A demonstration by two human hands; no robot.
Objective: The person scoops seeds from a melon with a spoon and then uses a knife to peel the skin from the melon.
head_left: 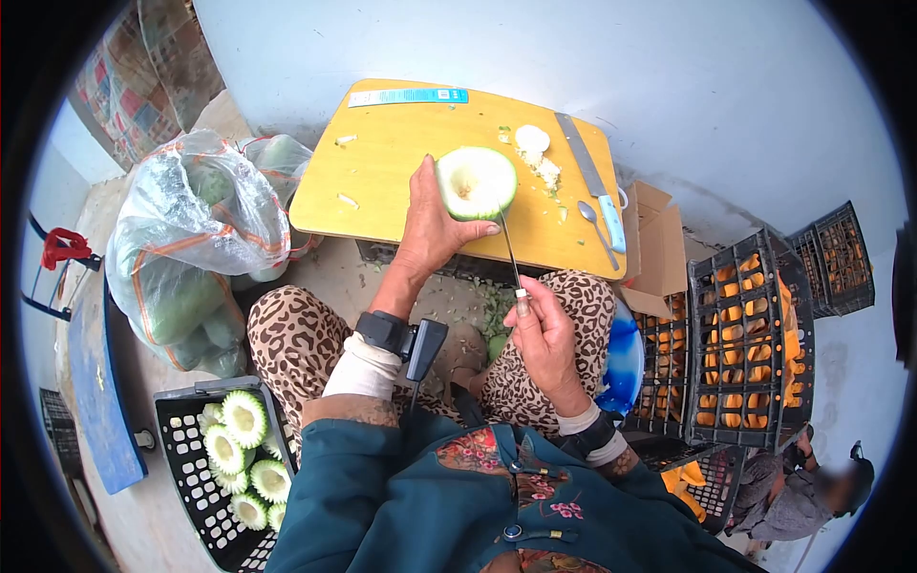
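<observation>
My left hand (432, 227) is closed on the side of a cut winter melon piece (487, 181), pale and hollowed in the middle with a green rind. The piece rests near the front of the yellow table (382, 196), its cut face turned up. In my right hand (546, 334) is a thin carving knife (511, 250), gripped by its short light handle, with the narrow dark blade reaching the rind's lower right edge. A white round slice (532, 139) lies beside pale scraps. Further right are a large knife (594, 177) with a light blue handle and a metal spoon (600, 234).
A blue-and-white packet (408, 96) lies at the table's back edge. Bagged melons (177, 286) stand left. A black crate (196, 458) holds several notched melon pieces (245, 418). Crates of orange pieces (745, 334) and a cardboard box (657, 239) stand right. Another person (798, 497) sits at lower right.
</observation>
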